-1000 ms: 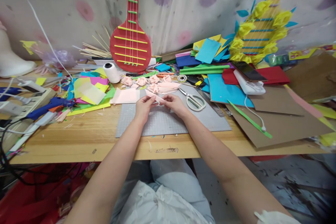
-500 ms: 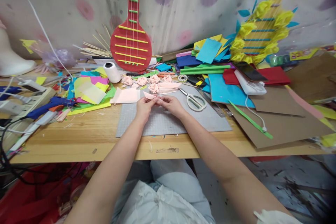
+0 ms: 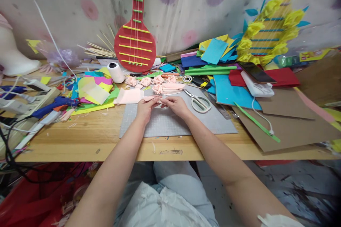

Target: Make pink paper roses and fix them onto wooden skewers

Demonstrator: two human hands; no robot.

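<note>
My left hand (image 3: 145, 109) and my right hand (image 3: 176, 105) meet above the grey cutting mat (image 3: 165, 124). Between their fingertips they pinch a strip of pale pink paper (image 3: 149, 98), partly hidden by the fingers. Just behind lie several pink paper flowers (image 3: 145, 81) and a bundle of pink strips (image 3: 173, 88). A stack of pink paper sheets (image 3: 129, 96) rests left of the hands, over the mat's edge. Scissors with pale handles (image 3: 201, 103) lie on the mat to the right of my right hand, apart from it.
A red paper lute (image 3: 135, 48) leans at the back, beside a white thread spool (image 3: 115, 72). On the left are a blue glue gun (image 3: 55, 106) and a power strip (image 3: 29, 127). Brown cardboard (image 3: 290, 127) and a phone (image 3: 257, 72) lie right; a yellow flowered instrument (image 3: 266, 37) stands behind.
The pink paper strip, angled upward before, now lies flatter between my fingers. My hands have barely moved, and the whole view has shifted slightly.
</note>
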